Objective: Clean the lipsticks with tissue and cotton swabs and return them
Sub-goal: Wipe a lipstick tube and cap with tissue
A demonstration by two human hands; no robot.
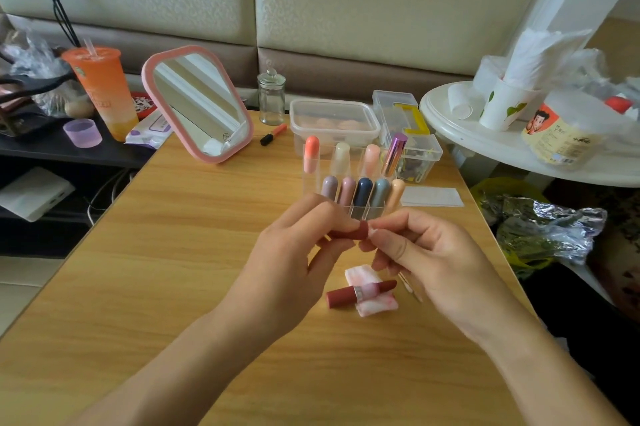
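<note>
My left hand (294, 252) grips a dark red lipstick cap (353, 233) above the wooden table (173, 269). My right hand (415, 252) pinches a cotton swab (410, 287) whose tip sits at the cap's open end, its stick running down under the hand. Below them an uncapped dark red lipstick (360, 292) lies on a stained folded tissue (375, 304). Behind the hands stands a clear organizer (308, 179) holding several pastel lipsticks and a purple metallic one (394, 153).
A pink-framed mirror (199, 103) leans at the back left beside an orange drink cup (104, 89) and a glass jar (272, 96). Clear plastic boxes (334, 120) stand behind the organizer. A white round table (485, 134) with cups and tissues stands to the right.
</note>
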